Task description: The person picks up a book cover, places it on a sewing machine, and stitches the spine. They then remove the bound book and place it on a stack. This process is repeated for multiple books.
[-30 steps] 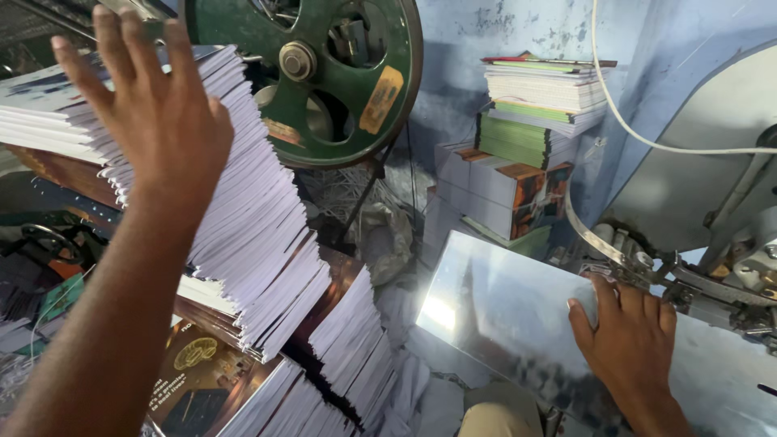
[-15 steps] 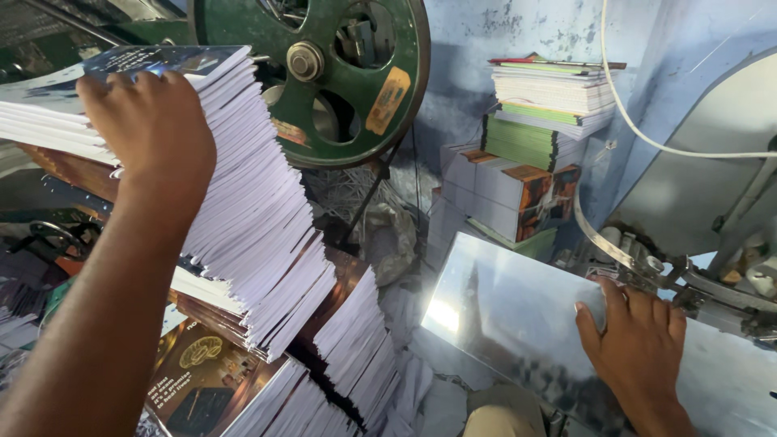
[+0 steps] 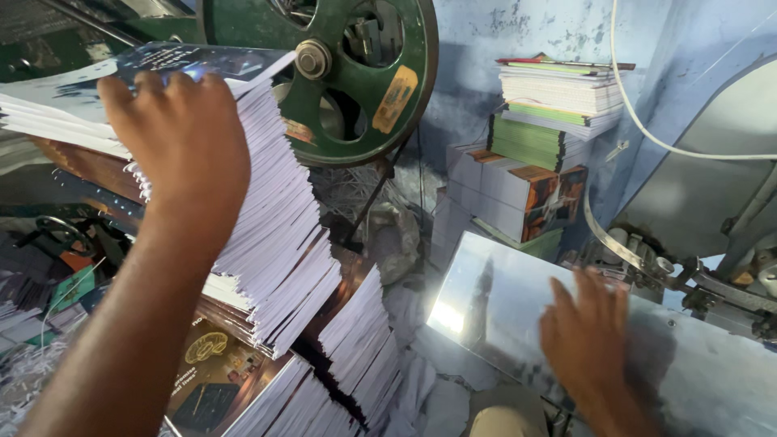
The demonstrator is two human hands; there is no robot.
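Booklets (image 3: 267, 235) sit in a tall leaning stack at my left, by the green flywheel (image 3: 356, 81). My left hand (image 3: 182, 137) rests flat on the top copy, fingers curled over its edge. My right hand (image 3: 587, 340), blurred, lies open-palmed on the shiny metal table (image 3: 502, 299), grasping nothing.

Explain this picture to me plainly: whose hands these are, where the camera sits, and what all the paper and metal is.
The camera is worn on a person's head and looks down at their own bare hands. The left hand rests flat on top of a tall leaning stack of booklets with white page edges; more booklets lie fanned out below. The right hand, slightly blurred, lies open on a shiny metal plate and holds nothing. Behind stands a big green machine wheel. Against the blue wall sit more book piles.
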